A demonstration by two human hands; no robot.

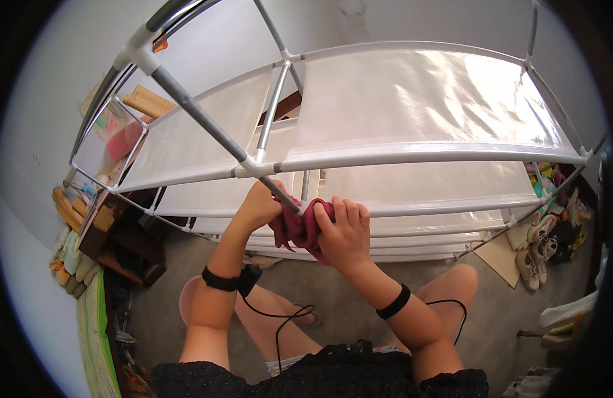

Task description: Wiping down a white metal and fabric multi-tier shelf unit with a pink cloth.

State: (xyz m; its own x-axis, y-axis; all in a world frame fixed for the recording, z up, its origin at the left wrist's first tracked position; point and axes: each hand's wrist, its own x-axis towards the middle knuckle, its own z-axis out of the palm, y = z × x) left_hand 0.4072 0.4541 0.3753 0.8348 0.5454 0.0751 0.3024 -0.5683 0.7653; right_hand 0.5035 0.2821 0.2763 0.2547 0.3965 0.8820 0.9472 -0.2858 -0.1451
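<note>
A dark red cloth (297, 229) is bunched around a joint of the shelf rack, where a grey upright tube meets a white front rail. My left hand (261, 205) is closed on the cloth's left end, its fingers mostly hidden behind the tube. On the other side of the tube, my right hand (345, 229) grips the cloth with curled fingers. The rack (217, 134) has grey metal tubes and white plastic connectors. White fabric shelves (412, 99) stretch between its rails, several levels one below another.
Shoes (535, 255) and bags lie on the floor at the right, beside a flat cardboard piece (499, 255). A dark wooden cabinet (137, 255) stands at the left, with rolled textiles (71, 262) near it. Black cables (280, 315) hang from bands on my forearms.
</note>
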